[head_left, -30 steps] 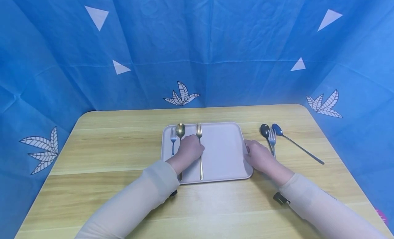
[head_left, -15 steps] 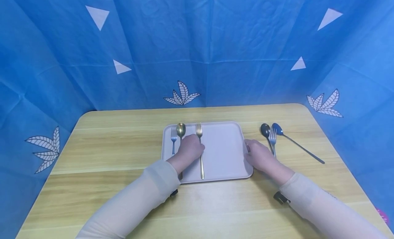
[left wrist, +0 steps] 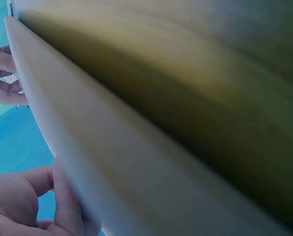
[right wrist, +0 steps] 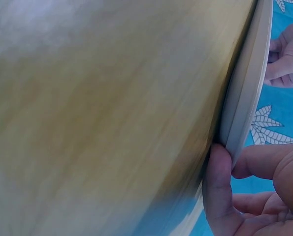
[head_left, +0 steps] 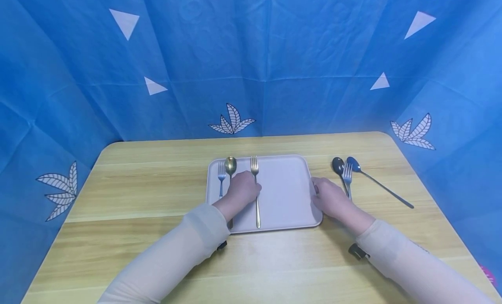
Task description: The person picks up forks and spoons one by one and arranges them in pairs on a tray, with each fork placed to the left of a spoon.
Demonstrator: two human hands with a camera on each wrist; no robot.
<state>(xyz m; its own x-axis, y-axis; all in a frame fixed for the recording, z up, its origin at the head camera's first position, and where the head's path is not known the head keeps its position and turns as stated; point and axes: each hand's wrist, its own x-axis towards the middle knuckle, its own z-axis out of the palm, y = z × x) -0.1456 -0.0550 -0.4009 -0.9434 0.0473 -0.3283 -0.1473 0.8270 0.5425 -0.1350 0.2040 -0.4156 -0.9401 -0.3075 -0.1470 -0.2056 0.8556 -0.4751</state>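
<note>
A pale rectangular tray point(head_left: 284, 193) lies on the table, bearing a silver fork point(head_left: 221, 173), a gold spoon point(head_left: 230, 165) and a gold fork point(head_left: 254, 167). My left hand point(head_left: 240, 191) is over the tray with curled fingers, pinching the gold fork around its neck. The hand hides part of that fork and of the spoon's handle. At the tray's right rim, my right hand point(head_left: 329, 197) grips the edge; in the right wrist view its thumb and finger point(right wrist: 217, 182) pinch the rim. In the left wrist view the tray wall hides the left fingertips.
Right of the tray lie a dark spoon point(head_left: 337, 165), a silver fork point(head_left: 347, 173) and a blue-headed spoon point(head_left: 384, 188) with a long handle. They sit just beyond my right hand. A blue patterned cloth point(head_left: 266, 64) surrounds the wooden table point(head_left: 137, 186) on the back and sides.
</note>
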